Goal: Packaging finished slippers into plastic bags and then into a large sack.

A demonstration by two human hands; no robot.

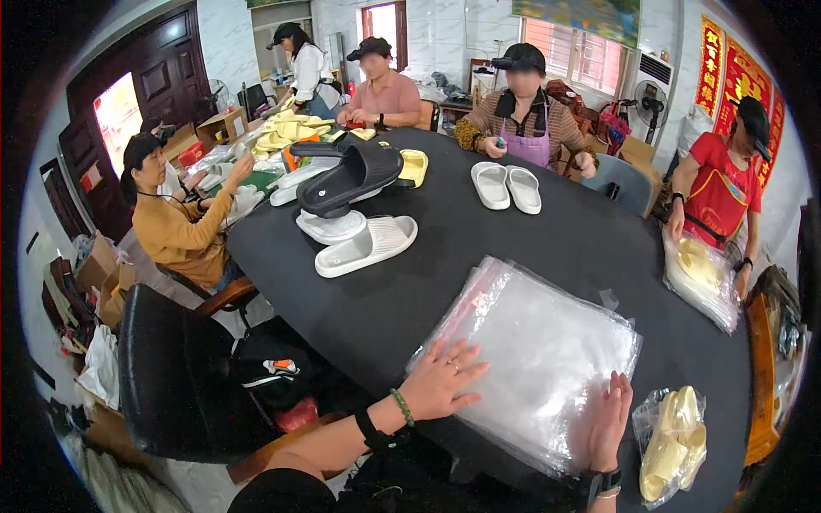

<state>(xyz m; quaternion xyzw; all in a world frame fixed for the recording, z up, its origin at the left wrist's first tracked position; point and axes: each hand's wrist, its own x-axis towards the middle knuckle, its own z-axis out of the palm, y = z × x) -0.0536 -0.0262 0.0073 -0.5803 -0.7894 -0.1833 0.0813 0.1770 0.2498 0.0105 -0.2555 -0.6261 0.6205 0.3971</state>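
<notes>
Clear bags (pixel 547 342), probably light and slippery, are touched by spread left hand (pixel 442 383) and unclenched right hand (pixel 610 421); edges are best pinched.

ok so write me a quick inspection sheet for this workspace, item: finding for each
surface: black-covered table, curved edge
job's things: stack of clear plastic bags lying flat in front of the wearer
clutter: black slipper atop a pile, white slipper beside it; white pair near the far edge; bagged yellow slippers at lower right
grip: left hand spread over the stack's left side; right hand at its right edge, fingers extended; neither closed around anything
cables: nothing seen on the table
surroundings: people seated and standing around; person in red handling bagged slippers; black chair at left; fan behind
</notes>
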